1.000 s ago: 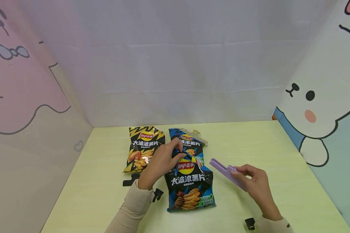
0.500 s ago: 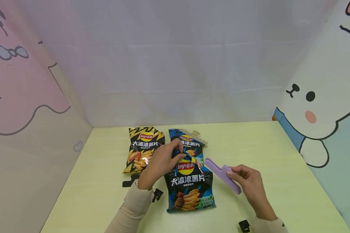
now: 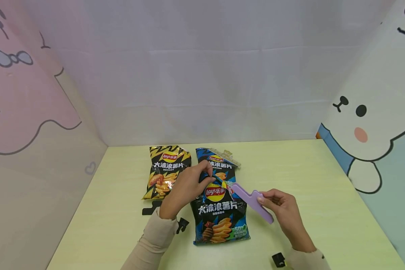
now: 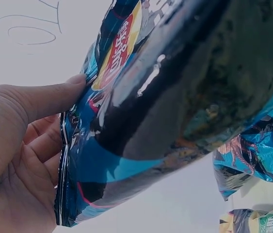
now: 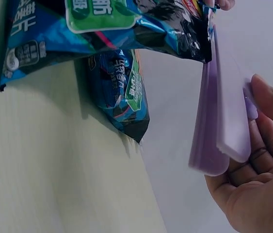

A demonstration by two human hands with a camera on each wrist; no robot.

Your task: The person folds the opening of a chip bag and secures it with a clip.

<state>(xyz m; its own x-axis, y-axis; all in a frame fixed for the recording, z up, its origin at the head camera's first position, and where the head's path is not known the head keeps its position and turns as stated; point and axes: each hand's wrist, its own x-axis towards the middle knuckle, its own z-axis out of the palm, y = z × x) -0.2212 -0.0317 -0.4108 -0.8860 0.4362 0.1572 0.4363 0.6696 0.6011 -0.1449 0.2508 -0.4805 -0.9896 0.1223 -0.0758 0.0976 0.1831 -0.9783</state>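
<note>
In the head view my left hand (image 3: 187,189) pinches the top edge of a blue-and-black chip bag (image 3: 219,223) between thumb and fingers. That bag's front faces me, its top lifted. My right hand (image 3: 285,213) holds a long purple bag clip (image 3: 251,202) by its handle, fingers behind and thumb in front. From the right wrist view, the two long bars of the bag clip (image 5: 233,116) stand apart, and their far end reaches the corner of the chip bag (image 5: 175,34). My left thumb (image 4: 54,99) presses on the bag's front near its crimped edge.
Behind the front bag lies another blue chip bag (image 3: 202,153) with a clear yellowish clip (image 3: 227,157) across its corner. A yellow-and-black chip bag (image 3: 165,174) lies to the left. A flat black piece (image 3: 151,209) rests near my left wrist. Cloth walls surround the table (image 3: 98,232).
My right hand has moved left with the purple bag clip, bringing its tip to the right side of the front bag's top. My left hand keeps its pinch, nearly still.
</note>
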